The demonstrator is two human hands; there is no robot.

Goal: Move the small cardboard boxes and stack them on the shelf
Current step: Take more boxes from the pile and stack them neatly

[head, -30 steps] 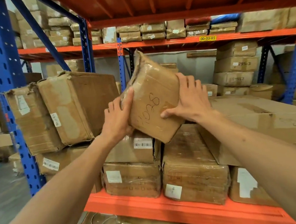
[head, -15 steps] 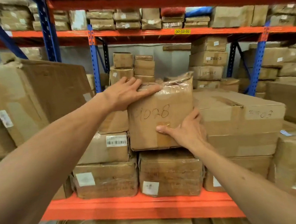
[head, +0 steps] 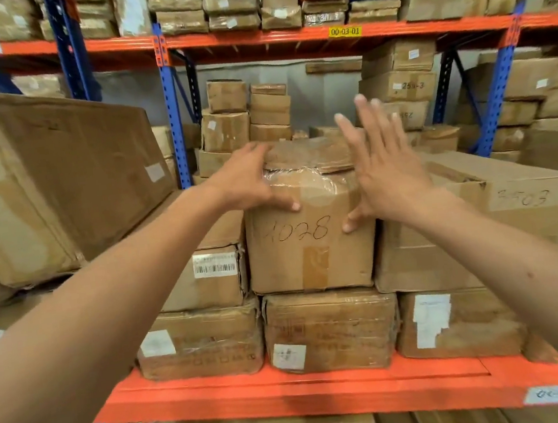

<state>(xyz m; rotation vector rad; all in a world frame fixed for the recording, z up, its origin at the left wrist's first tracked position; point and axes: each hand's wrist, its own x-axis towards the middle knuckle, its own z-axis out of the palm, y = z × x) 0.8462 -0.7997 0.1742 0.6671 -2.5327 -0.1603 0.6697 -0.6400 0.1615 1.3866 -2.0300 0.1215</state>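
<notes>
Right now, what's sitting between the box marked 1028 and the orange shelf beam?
In the head view, one taped cardboard box with a white label lies between the 1028 box and the orange shelf beam, carrying the 1028 box.

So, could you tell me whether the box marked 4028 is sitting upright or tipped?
Upright: the 4028 box sits flat and level on the box below, writing right way up.
</notes>
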